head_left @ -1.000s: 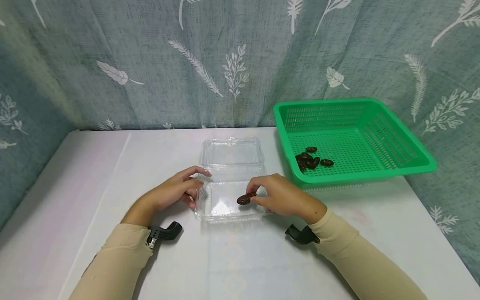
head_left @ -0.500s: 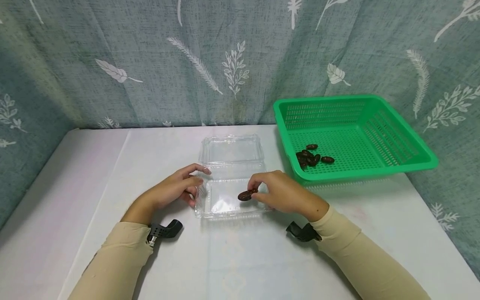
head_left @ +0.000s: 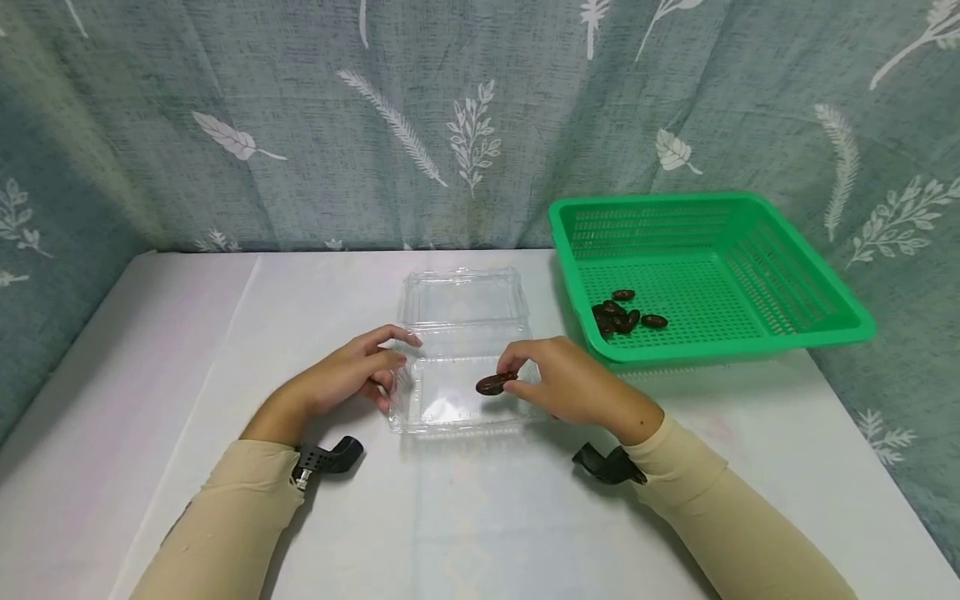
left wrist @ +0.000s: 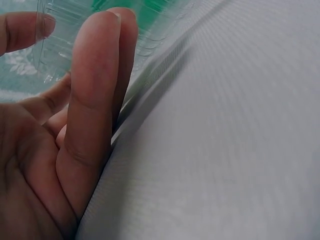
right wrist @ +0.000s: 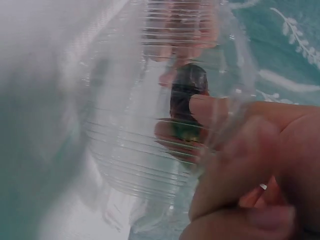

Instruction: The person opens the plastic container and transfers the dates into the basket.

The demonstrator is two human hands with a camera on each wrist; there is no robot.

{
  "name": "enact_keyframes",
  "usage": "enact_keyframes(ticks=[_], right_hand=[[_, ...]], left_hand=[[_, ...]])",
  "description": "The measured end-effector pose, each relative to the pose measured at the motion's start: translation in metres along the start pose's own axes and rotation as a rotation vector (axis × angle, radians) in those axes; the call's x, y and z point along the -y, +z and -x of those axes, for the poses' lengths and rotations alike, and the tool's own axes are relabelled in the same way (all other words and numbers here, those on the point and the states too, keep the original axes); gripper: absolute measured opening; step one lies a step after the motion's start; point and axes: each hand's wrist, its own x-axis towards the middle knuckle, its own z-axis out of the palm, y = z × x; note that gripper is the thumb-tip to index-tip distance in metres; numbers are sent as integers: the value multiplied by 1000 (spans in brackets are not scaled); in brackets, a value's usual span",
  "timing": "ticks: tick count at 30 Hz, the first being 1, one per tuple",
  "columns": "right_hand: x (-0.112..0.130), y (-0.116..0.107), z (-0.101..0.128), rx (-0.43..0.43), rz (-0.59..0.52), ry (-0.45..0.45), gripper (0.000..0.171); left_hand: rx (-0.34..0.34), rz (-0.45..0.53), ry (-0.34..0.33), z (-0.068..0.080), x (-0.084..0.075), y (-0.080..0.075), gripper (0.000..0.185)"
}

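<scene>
A clear plastic clamshell box [head_left: 450, 387] lies unfolded on the table, its lid [head_left: 465, 298] toward the curtain. My right hand [head_left: 573, 387] pinches a dark brown date [head_left: 491, 384] between thumb and index finger, just above the near half of the box. Through the clear wall, the right wrist view shows the same date [right wrist: 188, 92] between the fingertips. At the box's left side rests my left hand [head_left: 345, 375], its fingers relaxed and touching the rim. The left wrist view shows those fingers [left wrist: 95, 65] fairly straight beside the plastic.
To the right stands a green slotted basket [head_left: 712, 337] with several dates [head_left: 615, 317] in its near left corner. A patterned curtain [head_left: 300, 125] hangs behind the white-covered table [head_left: 480, 517]. Black wrist mounts [head_left: 330, 457] sit at both cuffs.
The right hand has risen very slightly with the date still pinched over the box. My left hand stays at the box's left side. The view shifts a little.
</scene>
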Motion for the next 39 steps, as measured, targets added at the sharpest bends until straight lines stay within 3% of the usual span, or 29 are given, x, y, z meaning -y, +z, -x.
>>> enact_keyframes(ticks=[7,14,19,24,29,33,39], right_hand=[[6,-3,1,-39,41,-21,9],[13,-7,9,-98,-48,-76,14],[12,-19,17,-224,-126,-124,17],[2,-37,24,-359,-101,-135,19],[-18,-62,28,-455,-75,-62,17],[-41,-80,28,-492,17,21,16],[-67,-96,29,-371,116,135,18]], left_hand=[[9,-1,3,4,0,-1,42],[14,-8,6,6,3,1,41],[16,6,21,3,3,3,41],[8,25,14,1,3,4,43],[6,28,9,0,1,4,43],[1,24,6,0,0,3,43],[-2,17,-2,0,0,2,44]])
